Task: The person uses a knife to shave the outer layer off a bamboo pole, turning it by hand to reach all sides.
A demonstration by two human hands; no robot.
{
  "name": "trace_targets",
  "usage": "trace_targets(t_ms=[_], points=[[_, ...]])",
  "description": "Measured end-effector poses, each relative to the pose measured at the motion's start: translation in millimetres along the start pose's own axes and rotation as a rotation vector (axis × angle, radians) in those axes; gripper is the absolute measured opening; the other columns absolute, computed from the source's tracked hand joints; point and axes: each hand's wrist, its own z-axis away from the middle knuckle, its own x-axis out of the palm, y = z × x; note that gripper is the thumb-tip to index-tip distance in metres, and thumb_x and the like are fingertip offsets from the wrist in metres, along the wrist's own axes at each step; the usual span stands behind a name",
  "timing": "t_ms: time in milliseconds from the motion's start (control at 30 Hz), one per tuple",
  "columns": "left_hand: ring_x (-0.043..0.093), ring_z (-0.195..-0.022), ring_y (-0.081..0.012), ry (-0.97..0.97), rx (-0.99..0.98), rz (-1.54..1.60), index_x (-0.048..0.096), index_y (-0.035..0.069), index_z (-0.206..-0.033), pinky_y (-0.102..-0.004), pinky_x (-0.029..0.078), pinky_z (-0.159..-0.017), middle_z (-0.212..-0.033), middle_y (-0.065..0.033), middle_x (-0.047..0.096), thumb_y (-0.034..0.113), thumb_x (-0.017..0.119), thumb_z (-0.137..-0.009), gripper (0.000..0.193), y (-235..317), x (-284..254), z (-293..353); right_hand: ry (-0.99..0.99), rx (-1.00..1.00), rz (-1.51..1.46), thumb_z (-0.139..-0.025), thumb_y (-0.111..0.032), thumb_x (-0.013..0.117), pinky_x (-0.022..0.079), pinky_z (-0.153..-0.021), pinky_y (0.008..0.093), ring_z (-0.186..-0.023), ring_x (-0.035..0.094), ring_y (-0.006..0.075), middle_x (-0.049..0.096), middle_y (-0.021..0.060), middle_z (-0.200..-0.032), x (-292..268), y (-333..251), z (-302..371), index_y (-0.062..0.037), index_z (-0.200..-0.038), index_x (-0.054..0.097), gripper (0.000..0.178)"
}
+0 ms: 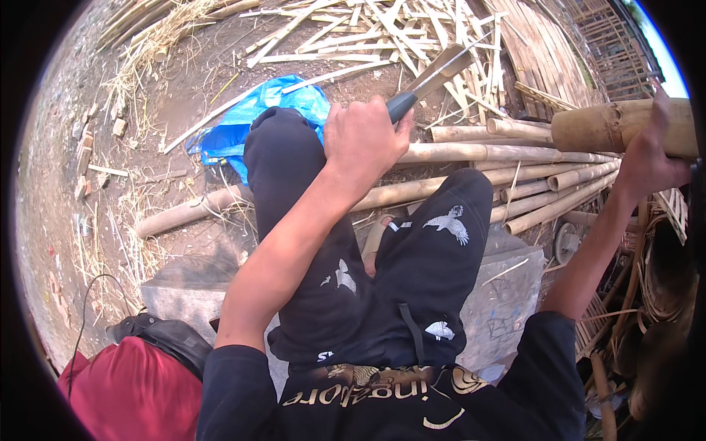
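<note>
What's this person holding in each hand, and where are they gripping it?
The left hand holds a big knife by its dark handle, blade pointing away. The right hand grips a thick bamboo pole near its cut end.

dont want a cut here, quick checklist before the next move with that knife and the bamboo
1. Left hand closed firmly around the knife handle: ok.
2. Blade pointing away from the knees: ok.
3. Right hand holding the thick bamboo pole: ok, grasped near its cut end.
4. Right hand's fingers clear of the blade: ok, well apart.
5. Pole's far end supported: cannot tell, out of view.
6. Loose bamboo poles in front of the legs: not ok, cluttered.
</note>
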Motion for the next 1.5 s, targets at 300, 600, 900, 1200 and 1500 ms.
trace_targets(t_ms=[300,600,900,1200,1500], points=[[0.070,-0.070,-0.0330,-0.091,-0.076,-0.291,0.075,0.002,-0.076,-0.0395,0.046,-0.083,-0.075,-0.0201,0.071,0.018,0.072,-0.072,0.017,-20,-10,-20,-1.037,0.661,-0.319,-0.076,-0.013,0.074,0.048,-0.102,0.0414,-0.120,0.060,0.0322,0.049,0.0258,-0.144,-9,23,149,-0.0253,-0.160,0.023,0.099],[0.073,-0.090,-0.0298,-0.147,-0.158,-0.404,0.076,0.005,-0.090,-0.0394,0.048,-0.090,-0.091,-0.0167,0.075,0.025,0.072,-0.075,0.026,-23,-31,-81,-0.802,1.946,-0.835,-0.078,-0.010,0.078,0.057,-0.060,0.0327,-0.071,0.067,0.0193,0.066,0.0145,-0.092,-88,-33,247,0.0053,-0.115,0.055,0.045],[0.073,-0.088,-0.0393,0.060,-0.072,-0.394,0.075,0.003,-0.094,-0.0476,0.057,-0.080,-0.094,-0.0216,0.073,0.021,0.069,-0.077,0.026,-33,-9,-120,-0.146,2.472,-1.242,-0.085,-0.028,0.073,0.060,-0.075,0.0372,-0.086,0.066,0.0235,0.061,0.0126,-0.097,-117,-125,302,0.0049,-0.115,0.053,0.049],[0.073,-0.093,-0.0375,-0.020,-0.100,-0.420,0.077,0.002,-0.094,-0.0455,0.059,-0.081,-0.097,-0.0213,0.074,0.013,0.064,-0.077,0.023,-27,-6,-131,-0.409,2.451,-0.993,-0.084,-0.016,0.074,0.060,-0.064,0.0354,-0.073,0.066,0.0220,0.064,0.0128,-0.094,-145,-108,303,0.0056,-0.113,0.054,0.042],[0.073,-0.095,-0.0366,-0.052,-0.055,-0.447,0.076,0.002,-0.098,-0.0453,0.057,-0.084,-0.100,-0.0211,0.073,0.016,0.064,-0.079,0.026,-44,-12,-145,-0.221,1.717,-0.701,-0.084,-0.019,0.065,0.060,-0.071,0.0347,-0.085,0.062,0.0230,0.057,0.0193,-0.109,-254,-79,149,0.0055,-0.136,0.042,0.062]])
